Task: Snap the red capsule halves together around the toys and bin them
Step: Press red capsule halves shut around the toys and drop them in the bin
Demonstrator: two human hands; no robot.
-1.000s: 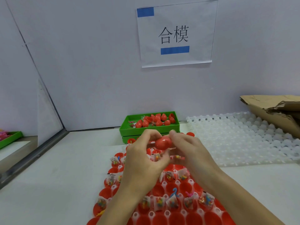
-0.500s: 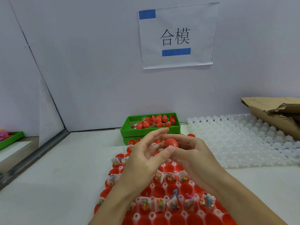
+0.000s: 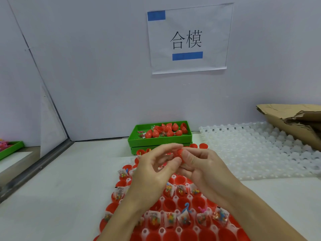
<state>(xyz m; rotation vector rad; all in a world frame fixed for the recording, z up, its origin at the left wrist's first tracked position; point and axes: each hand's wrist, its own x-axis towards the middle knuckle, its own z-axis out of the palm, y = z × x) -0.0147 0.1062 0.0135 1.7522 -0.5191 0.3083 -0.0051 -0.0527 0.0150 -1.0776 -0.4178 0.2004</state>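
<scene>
A red capsule (image 3: 179,153) sits between both hands, mostly hidden. My right hand (image 3: 201,166) grips it with thumb and curled fingers. My left hand (image 3: 157,165) meets it from the left, its fingertips touching the capsule's top and side. Below the hands lies a white grid tray (image 3: 161,231) filled with red capsule halves (image 3: 181,180), several holding small bagged toys (image 3: 184,219). Behind the hands stands a green bin (image 3: 159,141) holding several closed red capsules (image 3: 165,131).
A bare white grid tray (image 3: 257,150) lies at the right, with torn cardboard (image 3: 293,122) over its far corner. Another green tray (image 3: 10,149) sits at the far left beyond a metal divider (image 3: 34,168). A paper sign (image 3: 188,39) hangs on the wall.
Both hands carried the capsule slightly up and away, toward the green bin. My left fingers loosened from around it while my right hand closed over it.
</scene>
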